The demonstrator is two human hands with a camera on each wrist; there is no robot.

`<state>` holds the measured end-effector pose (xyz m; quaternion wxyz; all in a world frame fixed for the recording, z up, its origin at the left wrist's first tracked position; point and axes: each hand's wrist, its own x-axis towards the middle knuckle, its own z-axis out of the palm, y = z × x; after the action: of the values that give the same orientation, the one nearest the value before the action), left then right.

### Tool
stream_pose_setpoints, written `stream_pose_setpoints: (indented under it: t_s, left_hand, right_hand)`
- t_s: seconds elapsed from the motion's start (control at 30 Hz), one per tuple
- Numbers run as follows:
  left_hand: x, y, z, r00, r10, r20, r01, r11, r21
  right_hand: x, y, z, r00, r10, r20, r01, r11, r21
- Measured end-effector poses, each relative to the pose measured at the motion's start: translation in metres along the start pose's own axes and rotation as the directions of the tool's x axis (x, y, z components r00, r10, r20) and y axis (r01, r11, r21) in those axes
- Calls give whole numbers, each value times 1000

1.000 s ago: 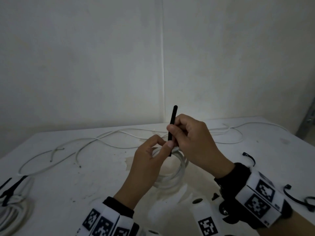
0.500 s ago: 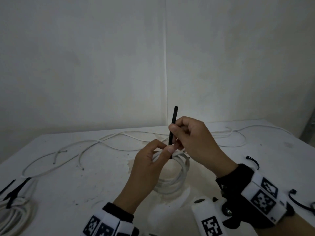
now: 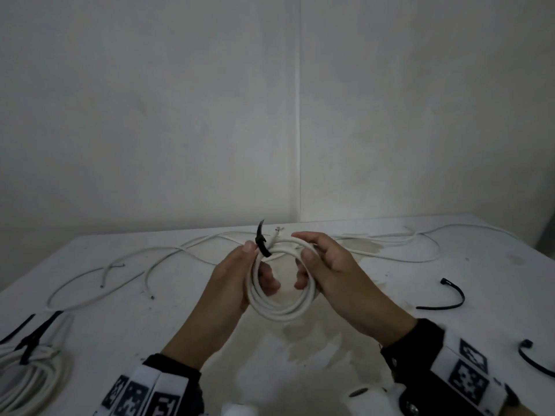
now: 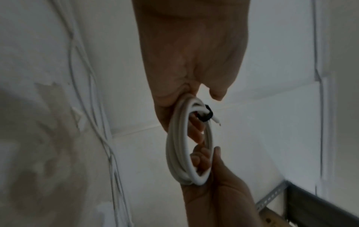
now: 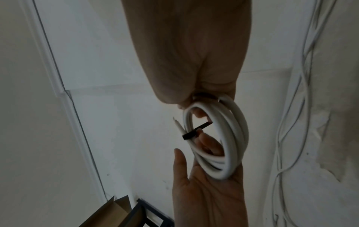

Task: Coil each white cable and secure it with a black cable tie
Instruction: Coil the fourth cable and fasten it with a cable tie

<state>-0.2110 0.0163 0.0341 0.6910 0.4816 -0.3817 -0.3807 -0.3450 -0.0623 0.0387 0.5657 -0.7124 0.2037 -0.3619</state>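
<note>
The black cable tie (image 3: 262,242), formerly pinched upright between the right hand's fingertips with its tail standing straight above them, is now cinched around the white coil (image 3: 277,291) just beyond the left hand's thumb tip, with only a short bent tail projecting. The right hand (image 3: 327,267) has released the tie and shifted to the coil's opposite side, where its fingers curl through the loop. The left hand (image 3: 232,283), earlier pinching at the tie, now grips the coil's left side, and the coil is raised between both hands.
</note>
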Motion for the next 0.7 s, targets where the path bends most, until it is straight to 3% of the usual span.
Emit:
stream_pose_setpoints:
  t_s: [0.1, 0.3, 0.47, 0.7]
  left_hand:
    - [-7, -2, -2, 992, -115, 44, 120, 982, -147]
    - [-9, 0, 7, 994, 0, -105, 2, 1000, 17]
    - [-9, 4, 7, 995, 33, -99, -31, 999, 18]
    - [-9, 1, -2, 996, 25, -81, -16, 995, 100]
  right_hand:
    - [3, 4, 6, 997, -28, -73, 27, 1000, -13]
    - [4, 10, 17, 989, -146, 19, 147, 975, -164]
    - [7, 10, 22, 962, -274, -6, 262, 926, -273]
    - [13, 15, 26, 962, -273, -1, 250, 884, -394]
